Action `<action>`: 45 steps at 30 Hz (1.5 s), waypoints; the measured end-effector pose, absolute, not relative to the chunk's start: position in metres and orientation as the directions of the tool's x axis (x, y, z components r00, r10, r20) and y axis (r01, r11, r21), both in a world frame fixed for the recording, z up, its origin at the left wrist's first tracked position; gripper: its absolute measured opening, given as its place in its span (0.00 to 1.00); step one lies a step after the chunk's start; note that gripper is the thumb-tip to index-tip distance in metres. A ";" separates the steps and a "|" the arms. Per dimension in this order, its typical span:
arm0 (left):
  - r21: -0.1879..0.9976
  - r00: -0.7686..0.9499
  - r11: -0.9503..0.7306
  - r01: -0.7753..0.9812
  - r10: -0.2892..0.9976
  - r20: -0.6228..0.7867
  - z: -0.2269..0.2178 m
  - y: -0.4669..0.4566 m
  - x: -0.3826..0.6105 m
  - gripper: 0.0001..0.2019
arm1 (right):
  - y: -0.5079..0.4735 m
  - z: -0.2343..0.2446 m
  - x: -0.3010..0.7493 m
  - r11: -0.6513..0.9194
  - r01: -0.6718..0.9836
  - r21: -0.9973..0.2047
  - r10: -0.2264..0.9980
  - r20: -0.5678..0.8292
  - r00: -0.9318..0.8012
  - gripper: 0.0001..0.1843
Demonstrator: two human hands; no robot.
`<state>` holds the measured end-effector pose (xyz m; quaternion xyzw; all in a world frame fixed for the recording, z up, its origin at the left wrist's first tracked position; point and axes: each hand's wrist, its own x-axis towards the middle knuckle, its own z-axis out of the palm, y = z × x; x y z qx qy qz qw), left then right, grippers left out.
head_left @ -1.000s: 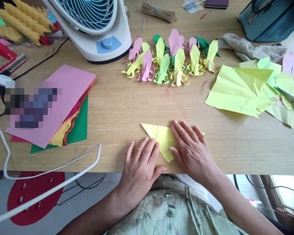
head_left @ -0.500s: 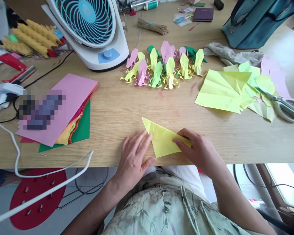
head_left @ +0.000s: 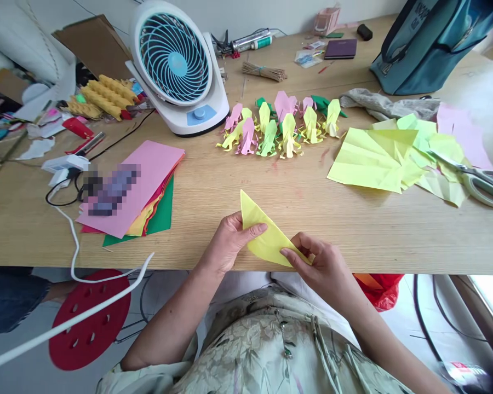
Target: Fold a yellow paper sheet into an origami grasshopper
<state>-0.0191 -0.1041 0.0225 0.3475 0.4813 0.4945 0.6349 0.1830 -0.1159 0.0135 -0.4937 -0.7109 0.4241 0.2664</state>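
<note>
right at the near edge of the table (head_left: 378, 235), a folded yellow paper (head_left: 271, 243) is hanging between two hands, one sharp corner pointing away from the body. for folding it well, i think, the person should be keeping the layers together and matching the edges before pressing a crease; a loose layer could be slipping while the paper is not lying flat.

the left hand (head_left: 225, 243) is half closing around the left part, thumb on top, other fingers mostly hiding behind. the right hand (head_left: 322, 260) is pinching the lower right corner between thumb and curled fingers, with almost no gap. both forearms are reaching forward and turning inward, so the thumbs are pointing toward each other.

farther away, small paper figures (head_left: 288, 131) are standing in a group, and a creased sheet (head_left: 365, 158) is lying to their right.
</note>
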 end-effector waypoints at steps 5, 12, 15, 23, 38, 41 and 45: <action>0.918 0.034 0.257 -0.304 0.965 -0.259 0.027 -0.102 -0.018 0.12 | -0.118 0.011 0.182 0.152 0.477 -0.866 0.921 -0.051 -0.386 0.22; 0.993 0.019 -0.099 -0.062 0.995 0.100 0.052 -0.098 -0.019 0.06 | -0.106 0.013 0.190 0.275 0.373 -0.886 0.892 0.091 -0.443 0.10; 0.886 0.151 -0.443 0.139 0.893 0.423 0.070 -0.100 -0.020 0.02 | -0.086 0.018 0.192 0.457 0.317 -0.831 0.867 0.336 -0.369 0.14; 0.591 0.288 -0.722 0.360 0.688 0.666 0.078 -0.110 -0.018 0.05 | -0.046 0.029 0.191 0.635 0.359 -0.684 0.765 0.623 -0.167 0.20; 0.942 -0.132 -0.298 0.151 0.939 0.318 0.092 -0.073 -0.031 0.18 | -0.060 0.024 0.193 0.151 0.124 -0.981 0.820 0.054 -0.569 0.19; 0.995 -0.093 -0.097 -0.030 0.991 0.094 0.078 -0.058 -0.036 0.23 | -0.064 0.021 0.191 -0.001 0.041 -0.999 0.824 -0.024 -0.567 0.21; 0.993 -0.040 0.085 -0.087 0.995 -0.089 0.058 -0.056 -0.042 0.23 | -0.067 0.019 0.190 -0.074 0.021 -0.997 0.822 -0.073 -0.565 0.22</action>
